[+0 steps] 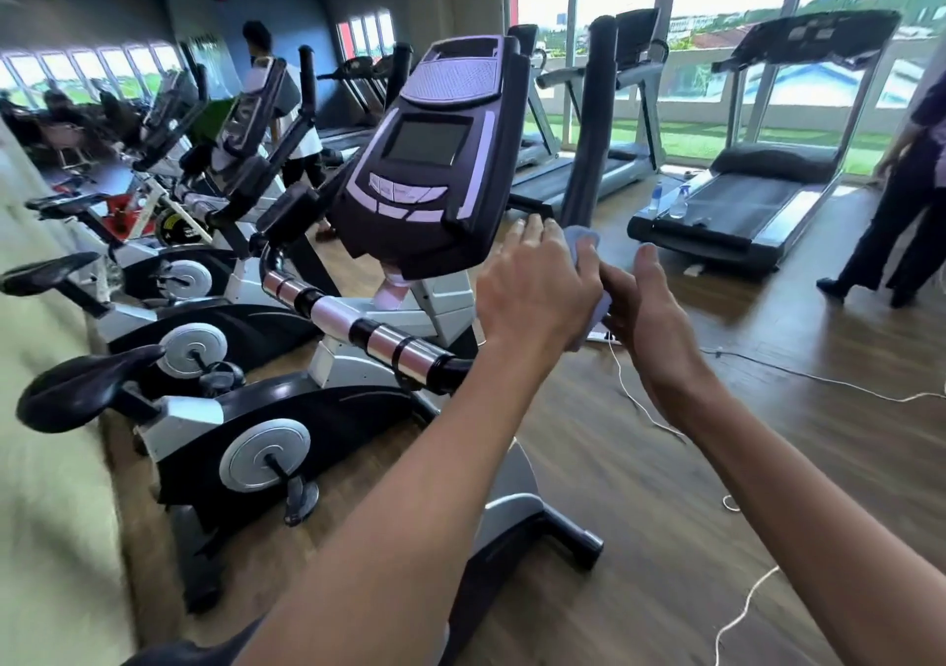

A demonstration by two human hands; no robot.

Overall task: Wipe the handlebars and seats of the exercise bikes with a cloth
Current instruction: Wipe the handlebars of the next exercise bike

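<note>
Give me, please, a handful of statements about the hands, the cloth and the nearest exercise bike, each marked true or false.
1. The cloth is held between the left hand and the right hand. True.
2. The cloth is lying on the seat of the nearest bike. False: it is up in the hands, beside the console.
3. The console screen is lit and showing numbers. False: the screen is dark.
4. The handlebar has shiny metal sections alternating with black ones. True.
5. Two bottles stand on a treadmill by the windows. True.
</note>
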